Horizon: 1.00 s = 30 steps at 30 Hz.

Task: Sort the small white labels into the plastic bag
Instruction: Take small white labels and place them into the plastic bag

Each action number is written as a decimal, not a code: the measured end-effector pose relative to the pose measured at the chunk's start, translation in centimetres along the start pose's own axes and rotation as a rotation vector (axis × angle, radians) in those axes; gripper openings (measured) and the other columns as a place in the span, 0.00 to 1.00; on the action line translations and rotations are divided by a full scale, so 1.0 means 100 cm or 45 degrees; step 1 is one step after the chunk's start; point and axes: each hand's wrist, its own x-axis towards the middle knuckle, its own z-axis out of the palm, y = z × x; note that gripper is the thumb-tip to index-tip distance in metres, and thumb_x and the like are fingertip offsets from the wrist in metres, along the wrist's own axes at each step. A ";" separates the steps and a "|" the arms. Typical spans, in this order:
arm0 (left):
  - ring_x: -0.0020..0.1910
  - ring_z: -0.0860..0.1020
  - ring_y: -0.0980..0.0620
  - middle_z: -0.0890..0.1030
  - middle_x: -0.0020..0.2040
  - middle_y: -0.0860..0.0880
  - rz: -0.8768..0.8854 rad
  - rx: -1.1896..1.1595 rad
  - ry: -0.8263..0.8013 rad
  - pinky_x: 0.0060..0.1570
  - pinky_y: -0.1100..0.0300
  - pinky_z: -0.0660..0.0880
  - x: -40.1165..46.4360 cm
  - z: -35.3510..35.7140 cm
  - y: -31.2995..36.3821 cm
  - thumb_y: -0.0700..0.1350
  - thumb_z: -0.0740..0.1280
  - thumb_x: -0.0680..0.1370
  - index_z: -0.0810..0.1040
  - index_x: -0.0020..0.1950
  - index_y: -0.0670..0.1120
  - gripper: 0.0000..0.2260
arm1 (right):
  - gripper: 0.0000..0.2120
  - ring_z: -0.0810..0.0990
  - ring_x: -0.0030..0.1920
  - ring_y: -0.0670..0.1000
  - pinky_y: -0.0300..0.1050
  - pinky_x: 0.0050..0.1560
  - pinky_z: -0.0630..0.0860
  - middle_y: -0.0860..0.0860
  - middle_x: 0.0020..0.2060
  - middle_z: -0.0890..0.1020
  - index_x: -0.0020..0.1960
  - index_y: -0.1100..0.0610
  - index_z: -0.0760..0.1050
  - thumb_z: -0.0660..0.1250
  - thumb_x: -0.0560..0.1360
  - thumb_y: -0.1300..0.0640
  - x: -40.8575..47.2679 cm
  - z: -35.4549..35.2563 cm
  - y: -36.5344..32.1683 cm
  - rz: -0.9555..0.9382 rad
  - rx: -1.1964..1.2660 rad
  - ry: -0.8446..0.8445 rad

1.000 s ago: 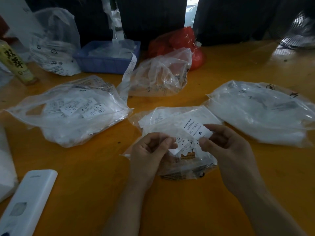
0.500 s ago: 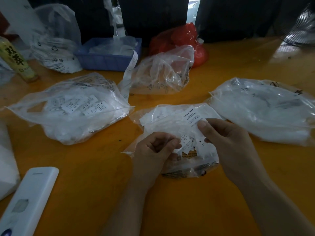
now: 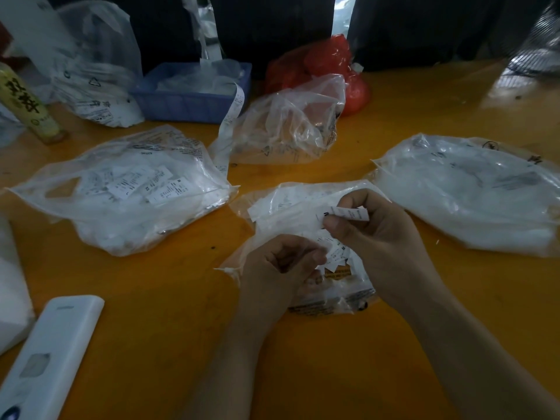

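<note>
Nearest, white oblong plastic device [image 3: 45, 356] at the front left of the orange wooden table [image 3: 169, 328]; left hand [image 3: 278, 268] with fingers curled, pinching a cluster of small white printed labels [image 3: 335, 256], right hand [image 3: 378, 234] pinching one small white label [image 3: 348, 213], both over the clear plastic bag [image 3: 291, 207] lying mid-table. Beyond: label-filled clear bags left [image 3: 121, 189] and right [image 3: 466, 192], crumpled clear bag [image 3: 291, 125], blue plastic tray [image 3: 191, 98], red plastic bag [image 3: 327, 62]

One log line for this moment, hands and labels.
right hand: pinches small white label | left hand: holds white label bunch | both over clear plastic bag | label not bagged
</note>
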 end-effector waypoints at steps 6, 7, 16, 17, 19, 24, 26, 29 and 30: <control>0.40 0.87 0.43 0.89 0.45 0.46 -0.003 0.011 -0.008 0.42 0.59 0.84 0.001 -0.001 0.000 0.47 0.76 0.76 0.87 0.52 0.44 0.08 | 0.08 0.73 0.37 0.50 0.51 0.40 0.72 0.49 0.36 0.77 0.45 0.53 0.76 0.74 0.73 0.51 0.002 0.000 0.008 0.003 -0.021 -0.026; 0.40 0.87 0.43 0.89 0.45 0.46 -0.001 0.008 -0.010 0.43 0.58 0.84 0.001 -0.002 0.000 0.47 0.76 0.76 0.87 0.52 0.43 0.09 | 0.08 0.73 0.37 0.50 0.50 0.40 0.72 0.49 0.36 0.78 0.45 0.53 0.76 0.74 0.73 0.52 0.003 0.000 0.009 -0.005 -0.044 -0.022; 0.41 0.88 0.47 0.89 0.45 0.48 -0.012 0.007 -0.013 0.43 0.59 0.84 0.000 -0.002 0.000 0.50 0.76 0.74 0.87 0.51 0.44 0.11 | 0.07 0.84 0.50 0.45 0.52 0.52 0.81 0.43 0.44 0.85 0.47 0.50 0.77 0.74 0.75 0.58 0.005 -0.009 0.015 -0.037 -0.392 -0.012; 0.41 0.88 0.47 0.89 0.45 0.48 -0.017 0.004 -0.012 0.42 0.60 0.84 0.000 -0.002 0.001 0.51 0.76 0.74 0.87 0.51 0.45 0.12 | 0.07 0.84 0.50 0.44 0.50 0.51 0.81 0.42 0.45 0.86 0.47 0.49 0.77 0.74 0.75 0.57 0.004 -0.011 0.015 -0.036 -0.430 -0.021; 0.41 0.88 0.49 0.89 0.45 0.49 -0.013 0.006 -0.019 0.41 0.62 0.83 0.000 -0.003 0.001 0.53 0.76 0.74 0.87 0.52 0.45 0.13 | 0.05 0.84 0.47 0.45 0.46 0.48 0.81 0.42 0.44 0.85 0.48 0.49 0.79 0.73 0.76 0.55 0.003 -0.017 0.011 -0.038 -0.494 -0.056; 0.41 0.89 0.48 0.89 0.44 0.49 -0.063 -0.013 0.020 0.38 0.61 0.84 0.001 -0.002 -0.003 0.54 0.77 0.73 0.86 0.52 0.46 0.14 | 0.02 0.82 0.43 0.43 0.39 0.42 0.78 0.41 0.43 0.84 0.52 0.46 0.80 0.68 0.80 0.50 -0.001 -0.020 0.005 0.007 -0.664 -0.078; 0.41 0.89 0.48 0.90 0.44 0.49 -0.069 0.017 0.026 0.38 0.59 0.84 0.001 -0.002 -0.003 0.54 0.76 0.74 0.86 0.54 0.47 0.14 | 0.03 0.82 0.44 0.42 0.42 0.44 0.79 0.41 0.44 0.84 0.51 0.46 0.80 0.67 0.81 0.50 0.000 -0.019 0.004 -0.002 -0.779 -0.081; 0.40 0.88 0.50 0.89 0.44 0.51 -0.024 0.072 0.000 0.36 0.63 0.83 0.000 -0.003 -0.002 0.51 0.75 0.77 0.87 0.54 0.49 0.09 | 0.03 0.80 0.46 0.38 0.34 0.44 0.75 0.38 0.44 0.82 0.53 0.44 0.78 0.66 0.81 0.49 0.000 -0.015 0.004 -0.033 -0.877 -0.138; 0.39 0.88 0.50 0.89 0.44 0.51 -0.020 0.074 -0.004 0.36 0.63 0.82 0.000 -0.003 -0.002 0.51 0.75 0.77 0.87 0.54 0.49 0.09 | 0.05 0.79 0.47 0.37 0.32 0.43 0.75 0.37 0.45 0.81 0.56 0.43 0.77 0.67 0.80 0.49 -0.001 -0.014 0.004 -0.056 -0.877 -0.120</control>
